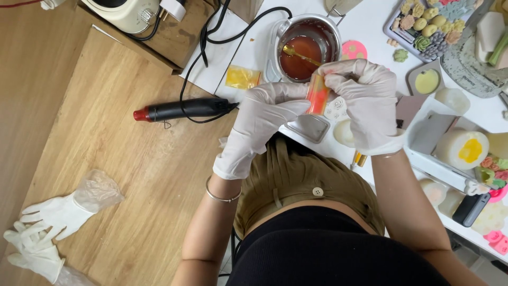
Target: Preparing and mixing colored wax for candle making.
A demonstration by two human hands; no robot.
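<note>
White table, wood floor below. Both hands gloved, meeting over table edge. Left hand closed, fingers pinching lower end of orange-yellow tube. Right hand curled over tube top, gripping it. Metal pot of amber liquid just beyond hands. Black heat gun left of left hand. Spare gloves on floor, well apart.

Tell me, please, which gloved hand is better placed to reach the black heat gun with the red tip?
Probably the left hand: it is nearer the black heat gun with the red tip. The right hand grips the orange-and-yellow cylinder farther off.
</note>
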